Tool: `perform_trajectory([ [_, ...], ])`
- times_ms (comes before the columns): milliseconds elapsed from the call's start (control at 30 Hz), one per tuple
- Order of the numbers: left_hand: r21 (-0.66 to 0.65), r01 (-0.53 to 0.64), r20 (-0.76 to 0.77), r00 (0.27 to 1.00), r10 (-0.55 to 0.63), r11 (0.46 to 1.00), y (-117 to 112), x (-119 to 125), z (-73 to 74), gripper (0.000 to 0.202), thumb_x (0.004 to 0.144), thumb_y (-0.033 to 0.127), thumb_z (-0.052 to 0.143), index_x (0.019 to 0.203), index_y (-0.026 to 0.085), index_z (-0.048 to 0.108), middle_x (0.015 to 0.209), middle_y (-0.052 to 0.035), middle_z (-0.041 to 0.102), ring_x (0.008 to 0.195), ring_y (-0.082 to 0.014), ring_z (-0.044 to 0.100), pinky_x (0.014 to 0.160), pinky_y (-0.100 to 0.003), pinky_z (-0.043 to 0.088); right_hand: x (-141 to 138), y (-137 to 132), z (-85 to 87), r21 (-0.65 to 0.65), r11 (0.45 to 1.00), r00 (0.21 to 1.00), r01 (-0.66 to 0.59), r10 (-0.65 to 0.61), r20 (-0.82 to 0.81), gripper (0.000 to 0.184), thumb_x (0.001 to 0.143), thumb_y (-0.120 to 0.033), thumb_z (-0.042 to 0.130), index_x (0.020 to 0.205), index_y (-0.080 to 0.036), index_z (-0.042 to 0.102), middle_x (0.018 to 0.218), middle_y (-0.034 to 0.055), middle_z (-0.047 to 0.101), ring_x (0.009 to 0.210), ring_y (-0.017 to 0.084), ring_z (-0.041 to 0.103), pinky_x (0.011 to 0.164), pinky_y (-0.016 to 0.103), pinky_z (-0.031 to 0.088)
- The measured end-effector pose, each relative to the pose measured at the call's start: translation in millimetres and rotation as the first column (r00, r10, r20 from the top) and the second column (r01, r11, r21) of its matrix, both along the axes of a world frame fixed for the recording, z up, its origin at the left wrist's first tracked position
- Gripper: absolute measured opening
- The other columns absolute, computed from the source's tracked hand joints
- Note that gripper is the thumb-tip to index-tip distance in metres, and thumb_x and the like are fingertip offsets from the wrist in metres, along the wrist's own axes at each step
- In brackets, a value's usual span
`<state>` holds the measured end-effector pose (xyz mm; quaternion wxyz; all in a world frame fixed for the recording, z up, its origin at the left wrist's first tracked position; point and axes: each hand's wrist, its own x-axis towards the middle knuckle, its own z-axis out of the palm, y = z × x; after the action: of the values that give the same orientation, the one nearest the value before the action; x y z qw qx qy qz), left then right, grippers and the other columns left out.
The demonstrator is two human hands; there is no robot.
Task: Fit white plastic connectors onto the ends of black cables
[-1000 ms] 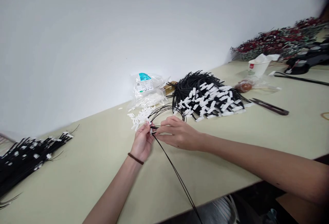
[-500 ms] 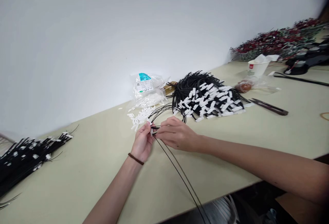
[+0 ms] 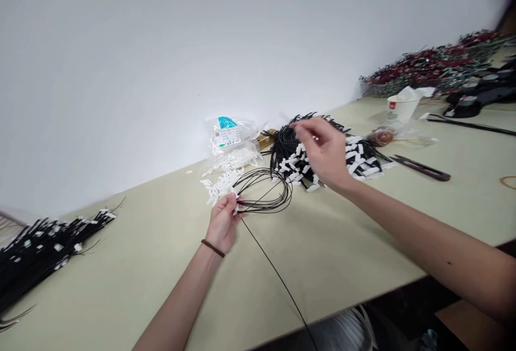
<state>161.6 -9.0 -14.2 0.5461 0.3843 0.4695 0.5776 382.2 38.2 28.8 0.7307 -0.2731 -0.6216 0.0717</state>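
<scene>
My left hand is closed on the white end pieces of looped thin black wires. The loops stand out to the right of its fingers, above the table. One long black wire runs from under this hand down past the table's front edge. Raised in front of the dark wire pile, my right hand has thumb and fingers pinched together. Whatever lies between its fingertips is too small to make out. Beside my left hand lie loose small white connectors.
Behind the hands are a clear plastic bag and a pile of black wires with white ends. Toward the right lie a dark cutter, a paper cup and a wrapped brown item. More black wires lie far left.
My right hand has left the wire loops beside my left hand and risen up and to the right. One hanging strand shows now where two did. My left hand keeps its hold.
</scene>
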Motion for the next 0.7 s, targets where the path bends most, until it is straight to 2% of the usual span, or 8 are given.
perform_trajectory([
  [33,0.015,0.019,-0.011,1.0,-0.018,1.0,-0.1,-0.1,-0.4,0.033,0.056,0.038,0.076,0.068,0.013,0.058,0.068,0.0016,0.055,0.055,-0.005,0.044,0.046,-0.016,0.036,-4.6,-5.1,-2.3,0.094,0.995,0.988,0.03,-0.044,0.147,0.011,0.086,-0.023,0.052,0.083,-0.019,0.062,0.076,0.0026,0.059,0.067,0.011,0.05,0.053,0.023,0.039],
  [100,0.049,0.062,-0.025,0.998,-0.061,0.997,-0.3,-0.4,-0.7,0.034,0.056,0.04,0.075,0.066,0.013,0.057,0.067,0.0014,0.054,0.055,-0.0053,0.042,0.045,-0.016,0.034,-16.0,-14.3,-9.8,0.253,0.967,0.911,-0.004,-0.1,0.399,0.013,0.086,-0.02,0.051,0.079,-0.018,0.063,0.075,0.0028,0.06,0.069,0.012,0.049,0.058,0.025,0.039],
  [200,0.081,0.117,-0.041,0.993,-0.114,0.99,-0.7,-0.4,-0.5,0.034,0.058,0.042,0.074,0.064,0.013,0.057,0.065,0.001,0.052,0.055,-0.0059,0.041,0.045,-0.016,0.033,-30.3,-21.3,-23.6,0.347,0.936,0.78,-0.062,-0.171,0.602,0.016,0.086,-0.021,0.052,0.074,-0.017,0.063,0.065,0.0006,0.058,0.063,0.012,0.041,0.055,0.024,0.034],
  [333,0.09,0.149,-0.075,0.987,-0.143,0.985,-0.9,0.4,-1.6,0.034,0.06,0.043,0.072,0.064,0.013,0.057,0.066,0.0004,0.052,0.056,-0.0066,0.041,0.046,-0.017,0.032,-36.9,-22.8,-33.8,0.347,0.937,0.716,-0.038,-0.217,0.664,0.023,0.086,-0.021,0.049,0.066,-0.017,0.059,0.059,-0.0009,0.052,0.061,0.012,0.034,0.052,0.024,0.026],
  [700,0.108,0.17,-0.08,0.984,-0.162,0.979,-1.0,0.7,-1.9,0.034,0.06,0.043,0.072,0.063,0.013,0.056,0.063,0.0005,0.053,0.056,-0.0072,0.041,0.047,-0.017,0.032,-37.9,-25.9,-33.3,0.332,0.943,0.69,-0.032,-0.219,0.69,0.028,0.087,-0.018,0.046,0.061,-0.017,0.055,0.056,-0.0013,0.048,0.06,0.012,0.031,0.051,0.025,0.022],
])
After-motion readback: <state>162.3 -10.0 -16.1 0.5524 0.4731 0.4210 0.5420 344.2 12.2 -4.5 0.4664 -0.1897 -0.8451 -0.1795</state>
